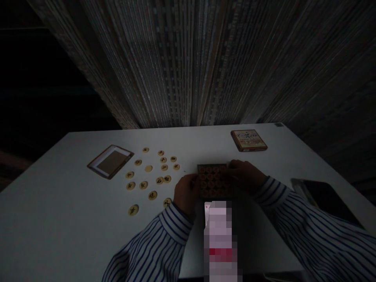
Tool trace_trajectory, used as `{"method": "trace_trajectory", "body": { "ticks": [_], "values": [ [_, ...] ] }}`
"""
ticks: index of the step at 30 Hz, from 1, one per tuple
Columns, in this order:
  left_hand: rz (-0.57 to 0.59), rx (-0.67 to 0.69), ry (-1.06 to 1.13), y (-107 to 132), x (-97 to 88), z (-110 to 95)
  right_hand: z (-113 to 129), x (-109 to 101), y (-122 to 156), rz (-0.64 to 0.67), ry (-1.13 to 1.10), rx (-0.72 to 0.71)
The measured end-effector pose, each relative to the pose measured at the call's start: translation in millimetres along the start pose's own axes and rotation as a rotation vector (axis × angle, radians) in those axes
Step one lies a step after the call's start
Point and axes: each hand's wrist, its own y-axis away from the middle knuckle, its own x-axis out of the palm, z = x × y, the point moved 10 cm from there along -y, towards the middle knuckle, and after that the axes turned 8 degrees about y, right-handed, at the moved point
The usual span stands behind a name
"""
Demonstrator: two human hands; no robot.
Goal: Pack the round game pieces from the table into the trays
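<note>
A shallow dark tray [212, 165] sits on the table in front of me, with round Chinese chess pieces [210, 182] in rows inside it. My left hand [185, 194] is closed on the tray's left edge. Over its right side is my right hand [246, 174], fingers curled at the upper right corner. Those fingertips are in deep shadow, so whether they also pinch a piece cannot be made out. Left of the tray, several loose pale chess pieces [152, 195] with dark characters lie scattered, one of them blank on top [148, 169].
An open box part [110, 161] lies at the left on the white table [73, 219]. Toward the back right is a printed box [249, 140]. A dark flat object [330, 199] rests beyond my right forearm. Below the tray glows a pixelated screen [221, 235]. Curtains [182, 66] hang behind.
</note>
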Motion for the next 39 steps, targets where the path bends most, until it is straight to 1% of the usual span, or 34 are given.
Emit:
{"method": "trace_trajectory", "body": {
  "ticks": [7,11,18,22,25,31,36,39],
  "values": [
    [-0.007,0.007,0.015,0.6,-0.7,-0.8,0.5,2.2,-0.6,0.047,0.030,0.032],
    [-0.004,0.014,0.001,0.5,-0.6,-1.3,1.2,-0.8,-0.1,0.034,0.055,0.035],
    [-0.001,0.015,-0.014,0.6,-0.6,-1.8,1.8,1.9,0.2,0.016,0.063,0.007],
    [-0.006,0.010,-0.015,0.2,-1.1,-0.7,-1.8,-2.5,1.9,-0.002,0.025,0.041],
    [-0.003,0.013,-0.016,0.2,-0.6,-0.7,-7.3,-4.6,1.3,0.041,0.015,0.088],
    [-0.012,0.030,-0.012,2.4,0.2,-1.7,-16.4,-4.6,-5.5,0.135,0.071,0.191],
    [-0.018,0.041,-0.034,2.8,0.7,-3.8,-14.9,1.2,-10.1,0.228,0.089,0.202],
    [-0.016,0.046,-0.029,2.4,0.5,-4.6,-15.7,1.4,-11.0,0.241,0.088,0.212]
  ]
}}
